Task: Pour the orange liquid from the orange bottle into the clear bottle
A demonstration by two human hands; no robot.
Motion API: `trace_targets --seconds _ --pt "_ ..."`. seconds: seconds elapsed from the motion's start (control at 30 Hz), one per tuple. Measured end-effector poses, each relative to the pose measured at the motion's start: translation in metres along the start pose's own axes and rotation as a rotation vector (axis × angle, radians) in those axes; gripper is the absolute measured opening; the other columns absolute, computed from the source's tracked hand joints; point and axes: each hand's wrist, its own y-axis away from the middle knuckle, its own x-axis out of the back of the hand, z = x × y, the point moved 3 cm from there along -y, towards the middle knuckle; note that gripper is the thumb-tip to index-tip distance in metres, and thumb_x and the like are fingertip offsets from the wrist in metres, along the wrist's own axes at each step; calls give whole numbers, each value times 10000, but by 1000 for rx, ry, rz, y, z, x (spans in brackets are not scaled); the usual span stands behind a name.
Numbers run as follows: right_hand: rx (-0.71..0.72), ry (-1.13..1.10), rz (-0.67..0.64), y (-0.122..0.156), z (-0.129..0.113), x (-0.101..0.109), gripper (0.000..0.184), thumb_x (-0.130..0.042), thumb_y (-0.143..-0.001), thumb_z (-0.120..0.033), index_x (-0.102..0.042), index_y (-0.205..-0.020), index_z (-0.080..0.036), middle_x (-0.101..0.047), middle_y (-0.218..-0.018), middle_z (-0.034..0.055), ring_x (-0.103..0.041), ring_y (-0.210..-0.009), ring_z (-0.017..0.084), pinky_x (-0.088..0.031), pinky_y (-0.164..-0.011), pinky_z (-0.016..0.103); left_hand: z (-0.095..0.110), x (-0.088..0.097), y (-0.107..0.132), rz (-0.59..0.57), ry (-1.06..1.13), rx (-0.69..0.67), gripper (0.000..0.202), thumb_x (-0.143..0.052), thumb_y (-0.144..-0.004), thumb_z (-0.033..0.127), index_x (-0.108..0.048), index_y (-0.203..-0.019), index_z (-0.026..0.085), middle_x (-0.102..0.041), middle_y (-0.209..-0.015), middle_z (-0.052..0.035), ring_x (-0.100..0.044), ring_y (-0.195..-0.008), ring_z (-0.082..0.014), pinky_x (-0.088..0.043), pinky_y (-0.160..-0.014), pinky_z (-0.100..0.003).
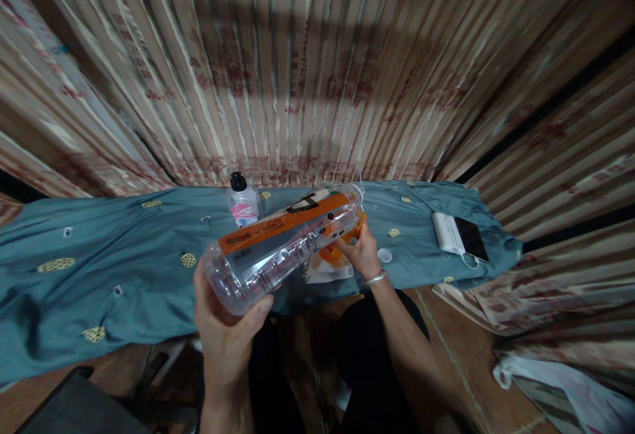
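A large clear plastic bottle [285, 245] with an orange and black label is tilted, its base low at the left and its neck up at the right. My left hand [228, 328] grips it around the base. Near the neck, my right hand [366, 255] is closed on an orange see-through object [337, 254], partly hidden by the bottle; its kind is unclear. A white sheet or packet [330, 274] lies beneath. Right of that hand is a small round white lid [384, 255]. Behind the bottle stands a clear bottle with a black cap [243, 199] and pink label.
A teal cloth with yellow pineapple prints [149, 249] covers the narrow table. To the right lie a white power bank [448, 233] and a dark-screened phone [471, 239], joined by a cable. Patterned curtains [297, 77] hang behind. A white plastic bag [565, 388] is at lower right.
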Motion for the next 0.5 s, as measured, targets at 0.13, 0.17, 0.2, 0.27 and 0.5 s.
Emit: trace_targets --seconds 0.13,0.17,0.2,0.27,0.5 --pt "14 -11 -16 0 -1 0 705 -875 -708 -584 -603 -1243 -214 -792 -1107 114 -777 -958 313 -635 -855 437 -2 0 0 15 59 66 1000 -1016 -561 438 -605 -1459 282 -610 -1494 -135 -590 -1374 -409 -408 -1183 -684" --pt "19 -7 -15 0 -1 0 698 -868 -712 -591 -603 -1239 -218 -791 -1105 113 -777 -958 313 -635 -846 433 -2 0 0 13 59 67 1000 -1017 -558 436 -606 -1457 281 -610 -1492 -133 -584 -1382 -408 -391 -1195 -682" --pt "23 -1 -12 0 -1 0 688 -862 -714 -598 -604 -1230 -223 -792 -1097 109 -777 -954 313 -636 -831 427 -1 0 0 13 59 67 1001 -1017 -557 438 -605 -1456 281 -610 -1492 -131 -579 -1387 -407 -380 -1201 -681" --pt "22 12 -6 0 -2 0 677 -857 -711 -609 -605 -1212 -229 -793 -1074 103 -777 -939 313 -636 -802 419 -1 0 0 19 60 70 1009 -1018 -551 446 -600 -1455 284 -602 -1499 -130 -570 -1395 -407 -367 -1208 -681" --pt "-7 17 -5 0 -2 0 699 -873 -688 -604 -605 -1204 -215 -790 -1070 113 -773 -949 323 -634 -826 435 2 0 1 30 69 101 1029 -1028 -534 434 -589 -1456 306 -586 -1510 -117 -553 -1410 -409 -315 -1221 -704"
